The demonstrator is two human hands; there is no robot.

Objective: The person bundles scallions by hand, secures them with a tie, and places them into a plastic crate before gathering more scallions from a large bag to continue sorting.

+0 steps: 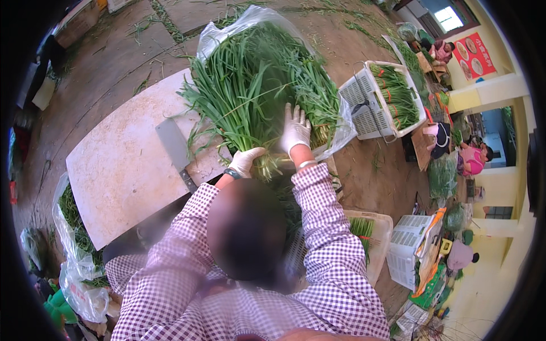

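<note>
A large heap of long green garlic chives (244, 85) lies in an opened clear plastic bag (273, 16), its pale root ends toward me. My left hand (245, 161), in a whitish glove, is closed around the stem ends of a bunch at the heap's near edge, thumb across the top. To its right, my right hand (296, 128), also gloved, lies with fingers stretched out against the heap. A cleaver (172, 143) with a dark handle rests on the pale board (119, 170), left of my left hand.
A white crate (364, 116) of banded green bundles (392, 94) stands to the right. Nearer me is a pale tub (380, 244) with more bundles, beside another white crate (406, 250). A bag of greens (74, 221) sits left of the board. Other people work far right.
</note>
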